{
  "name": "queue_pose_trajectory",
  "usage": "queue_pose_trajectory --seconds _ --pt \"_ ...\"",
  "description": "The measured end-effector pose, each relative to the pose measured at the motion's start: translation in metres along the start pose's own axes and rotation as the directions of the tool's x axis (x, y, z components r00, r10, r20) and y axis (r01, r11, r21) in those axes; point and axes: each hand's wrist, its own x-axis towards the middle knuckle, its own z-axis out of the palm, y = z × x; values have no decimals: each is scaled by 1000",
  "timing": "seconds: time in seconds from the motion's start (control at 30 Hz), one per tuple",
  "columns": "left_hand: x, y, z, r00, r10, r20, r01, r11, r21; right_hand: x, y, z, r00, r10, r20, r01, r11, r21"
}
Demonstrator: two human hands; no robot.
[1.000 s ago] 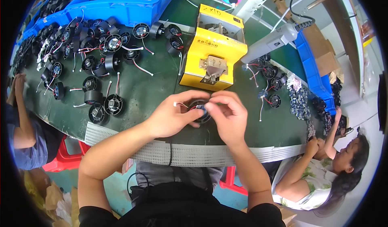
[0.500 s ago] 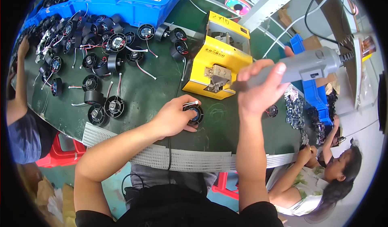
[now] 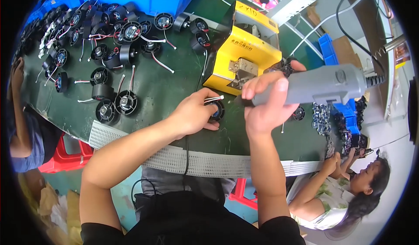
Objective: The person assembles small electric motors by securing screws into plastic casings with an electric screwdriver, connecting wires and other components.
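My left hand (image 3: 192, 114) rests on the table, its fingers gripping a small round black fan motor (image 3: 219, 110) with a short white-plugged lead sticking out on top. My right hand (image 3: 268, 103) is wrapped round a grey corded electric screwdriver (image 3: 323, 84), held nearly level. Its dark tip end points left, a short way from the motor and apart from it. Just beyond the screwdriver stands a yellow screw feeder (image 3: 248, 48) with a metal block on its front. The hand and tool hide part of its lower right corner.
Several loose fan motors (image 3: 126, 102) with leads lie on the green table (image 3: 174, 88) at left. Blue bins (image 3: 144, 3) stand behind them. A perforated grey strip (image 3: 209, 167) runs along the near edge. Co-workers sit at right (image 3: 323, 197) and left (image 3: 22, 131). Circuit boards (image 3: 321, 118) are heaped at right.
My right hand has brought the screwdriver away from the feeder's front, nearer to me and closer to the motor. The whole view has shifted slightly. My left hand still grips the motor.
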Motion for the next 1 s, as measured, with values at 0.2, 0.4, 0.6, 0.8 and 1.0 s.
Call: queue_pose_trajectory --seconds 0.2,0.4,0.6,0.8,1.0 --pt "1 -1 0 999 35 -7 -35 999 -3 -26 2 4 999 47 13 -48 998 46" --pt "1 -3 -1 999 42 12 -41 999 -17 -32 3 6 995 95 31 -97 992 80" --pt "0 1 -1 1000 19 3 -19 999 -42 -32 9 6 994 100 43 -104 991 90" --pt "4 -5 7 996 87 19 -86 995 -44 -37 7 4 994 108 -10 -107 994 34" --pt "-17 23 -17 979 197 -55 -147 864 482 -31 12 -44 977 1 215 46 975 -216"
